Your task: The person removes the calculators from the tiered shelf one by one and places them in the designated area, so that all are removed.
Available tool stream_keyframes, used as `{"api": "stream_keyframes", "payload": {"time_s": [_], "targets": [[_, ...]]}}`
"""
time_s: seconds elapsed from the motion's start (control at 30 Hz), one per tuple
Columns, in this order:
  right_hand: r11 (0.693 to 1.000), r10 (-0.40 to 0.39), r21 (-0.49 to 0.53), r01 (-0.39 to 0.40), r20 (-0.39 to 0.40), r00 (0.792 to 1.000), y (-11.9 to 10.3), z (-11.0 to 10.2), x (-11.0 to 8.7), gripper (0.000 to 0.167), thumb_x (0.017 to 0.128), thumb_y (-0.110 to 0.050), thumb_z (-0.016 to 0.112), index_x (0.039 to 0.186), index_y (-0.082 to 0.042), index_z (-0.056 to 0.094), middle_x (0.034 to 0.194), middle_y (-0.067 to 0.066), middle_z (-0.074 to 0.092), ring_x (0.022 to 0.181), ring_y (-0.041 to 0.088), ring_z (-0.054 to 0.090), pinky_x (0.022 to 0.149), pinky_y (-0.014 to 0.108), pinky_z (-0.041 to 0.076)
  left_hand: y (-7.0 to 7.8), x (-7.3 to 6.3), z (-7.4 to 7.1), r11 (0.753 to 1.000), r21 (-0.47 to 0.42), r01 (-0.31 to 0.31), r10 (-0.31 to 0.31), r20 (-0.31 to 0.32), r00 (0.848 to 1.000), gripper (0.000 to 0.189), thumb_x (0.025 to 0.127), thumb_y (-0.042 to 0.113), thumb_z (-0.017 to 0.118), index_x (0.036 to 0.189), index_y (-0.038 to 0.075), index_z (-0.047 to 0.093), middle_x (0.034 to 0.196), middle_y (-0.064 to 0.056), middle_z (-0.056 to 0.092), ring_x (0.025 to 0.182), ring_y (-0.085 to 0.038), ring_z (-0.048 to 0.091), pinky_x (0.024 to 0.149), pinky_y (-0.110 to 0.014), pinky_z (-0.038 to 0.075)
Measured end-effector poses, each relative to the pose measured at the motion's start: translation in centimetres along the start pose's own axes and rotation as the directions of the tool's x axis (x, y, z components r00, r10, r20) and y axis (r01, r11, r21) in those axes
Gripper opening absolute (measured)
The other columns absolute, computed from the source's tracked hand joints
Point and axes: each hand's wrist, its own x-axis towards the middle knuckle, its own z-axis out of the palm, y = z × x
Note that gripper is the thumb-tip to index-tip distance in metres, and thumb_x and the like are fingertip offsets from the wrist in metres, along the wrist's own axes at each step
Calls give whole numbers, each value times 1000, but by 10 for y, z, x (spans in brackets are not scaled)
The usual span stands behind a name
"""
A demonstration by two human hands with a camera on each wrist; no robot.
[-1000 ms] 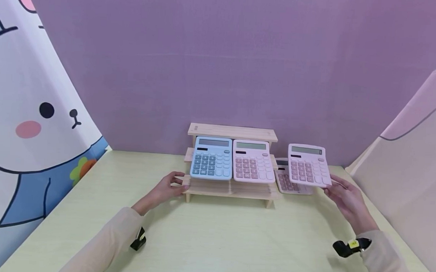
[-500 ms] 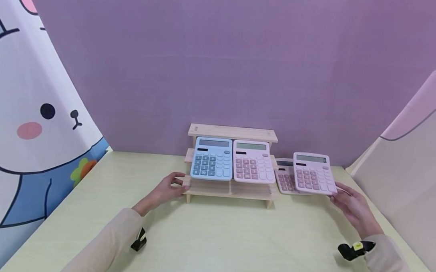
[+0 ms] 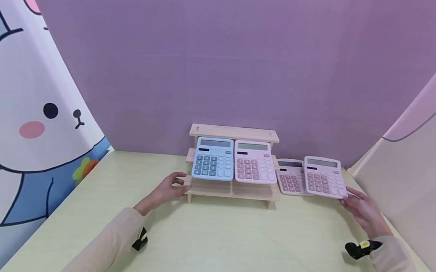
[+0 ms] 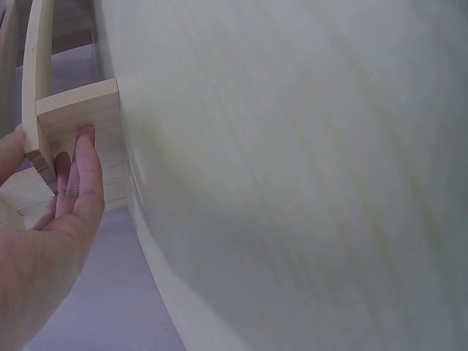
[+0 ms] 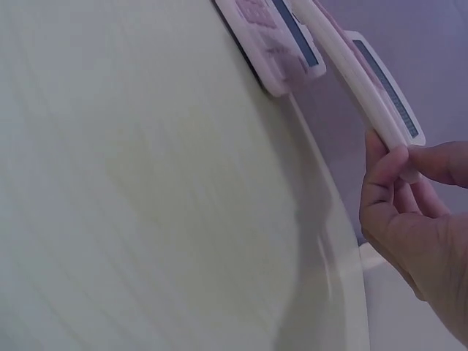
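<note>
My right hand [image 3: 353, 198] pinches the right lower edge of a pink calculator [image 3: 324, 181], held tilted and low over the table. In the right wrist view, thumb and fingers [image 5: 387, 175] clamp that pink calculator [image 5: 358, 77]. Just left of it, a second pink calculator [image 3: 289, 181] lies on the table, its right side partly hidden. My left hand [image 3: 176, 184] grips the left end of a stepped wooden rack [image 3: 234, 132]. The left wrist view shows its fingers [image 4: 80, 183] on the rack's end board [image 4: 80, 110]. A blue calculator [image 3: 212, 164] and a pink one [image 3: 254, 167] lean on the rack.
The pale yellow-green table [image 3: 214, 240] spreads out in front of the rack. A purple backdrop [image 3: 224, 64] stands behind it. A bunny-print curtain [image 3: 34, 117] hangs at the left and a beige-pink one [image 3: 415, 159] at the right, close to my right hand.
My right hand has carried the pink calculator down and to the right, from mid-air to just beside the one on the table. My left hand has stayed on the rack.
</note>
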Motion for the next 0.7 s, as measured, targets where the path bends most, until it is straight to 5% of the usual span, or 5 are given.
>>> {"api": "stream_keyframes", "payload": {"time_s": [0.7], "targets": [[991,112,-66,-121,-117,987,-10,-23,-4,44,88,16,40,91,-18,67,88,-1,66,81,10,62,72,20,54,-4,2,1,1000,15,4,-4,3,1000,61,87,22,63,135,-1,32,115,-23,47,94,-22,61,79,-33,57]]}}
